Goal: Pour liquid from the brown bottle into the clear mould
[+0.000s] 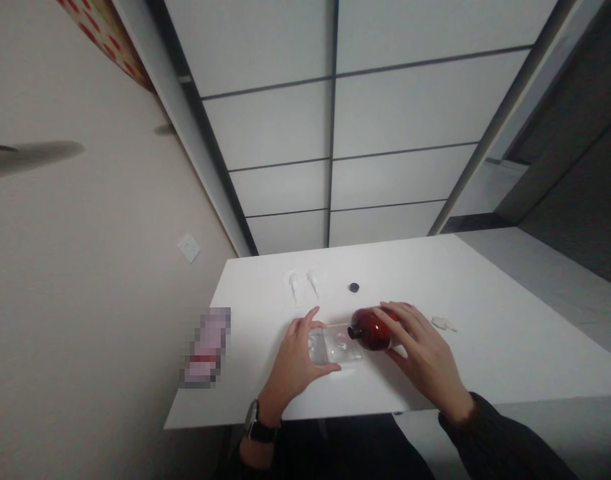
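On the white table, my left hand (296, 350) curves around a clear see-through container (341, 345), thumb on the near side and fingers on the far side. An amber-brown bottle (372, 330) is in my right hand (422, 347), gripped around its body and tipped onto its side. Its open dark neck points left, above the right part of the clear container. Whether any liquid is coming out, I cannot tell. Beyond the hands lies a small black cap (354, 287). Two white pump-like pieces (303, 285) rest to its left.
A blurred-out pinkish item (205, 348) lies at the table's left edge. Right of my right hand is a small pale object (442, 324). The wall with a socket (189, 247) borders the left, and white panelled doors (285, 147) stand behind the table (485, 320).
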Demonstrator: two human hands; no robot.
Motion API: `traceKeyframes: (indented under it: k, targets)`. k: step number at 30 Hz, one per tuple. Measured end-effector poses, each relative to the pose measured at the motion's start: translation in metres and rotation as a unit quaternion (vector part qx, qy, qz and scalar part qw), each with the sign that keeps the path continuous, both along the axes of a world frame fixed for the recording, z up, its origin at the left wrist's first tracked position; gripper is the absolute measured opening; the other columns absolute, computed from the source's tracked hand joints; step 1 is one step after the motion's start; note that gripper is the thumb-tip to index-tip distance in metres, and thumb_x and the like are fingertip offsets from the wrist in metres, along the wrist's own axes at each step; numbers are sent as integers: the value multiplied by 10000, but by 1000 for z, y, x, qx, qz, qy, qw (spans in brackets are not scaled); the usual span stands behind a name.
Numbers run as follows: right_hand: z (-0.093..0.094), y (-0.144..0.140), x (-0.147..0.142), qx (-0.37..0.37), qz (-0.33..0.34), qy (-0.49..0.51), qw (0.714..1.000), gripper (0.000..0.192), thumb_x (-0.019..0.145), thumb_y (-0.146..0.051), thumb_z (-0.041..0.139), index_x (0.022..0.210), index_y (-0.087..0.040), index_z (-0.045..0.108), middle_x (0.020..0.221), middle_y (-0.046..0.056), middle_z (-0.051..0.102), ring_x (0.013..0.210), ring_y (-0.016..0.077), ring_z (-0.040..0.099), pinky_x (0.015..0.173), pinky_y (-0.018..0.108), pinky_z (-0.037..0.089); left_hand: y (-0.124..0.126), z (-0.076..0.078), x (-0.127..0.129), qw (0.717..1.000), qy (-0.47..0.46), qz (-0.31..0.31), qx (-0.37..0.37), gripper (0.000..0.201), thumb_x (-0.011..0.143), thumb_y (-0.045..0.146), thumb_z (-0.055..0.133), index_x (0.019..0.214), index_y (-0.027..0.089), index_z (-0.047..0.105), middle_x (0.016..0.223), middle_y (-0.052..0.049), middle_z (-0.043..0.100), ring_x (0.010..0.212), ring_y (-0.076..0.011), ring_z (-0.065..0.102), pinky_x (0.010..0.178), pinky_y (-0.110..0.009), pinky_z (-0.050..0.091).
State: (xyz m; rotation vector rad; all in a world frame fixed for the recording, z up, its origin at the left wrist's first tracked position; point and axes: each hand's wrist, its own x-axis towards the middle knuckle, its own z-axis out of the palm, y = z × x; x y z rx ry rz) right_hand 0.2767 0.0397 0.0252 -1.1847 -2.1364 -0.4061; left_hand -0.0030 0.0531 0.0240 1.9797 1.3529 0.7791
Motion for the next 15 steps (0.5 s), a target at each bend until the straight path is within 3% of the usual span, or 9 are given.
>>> traceKeyframes:
  k: [15]
  targets:
    - [1,3,2,24,7,-39,999,576,951,-45,602,1503,-201,551,1410,180,645,1293,352,613,1103,610,535,0,4,0,1000,5,-16,-6,1122,654,173,972,1580,298,350,1332,-71,665,1263,-319,586,1168,-548,425]
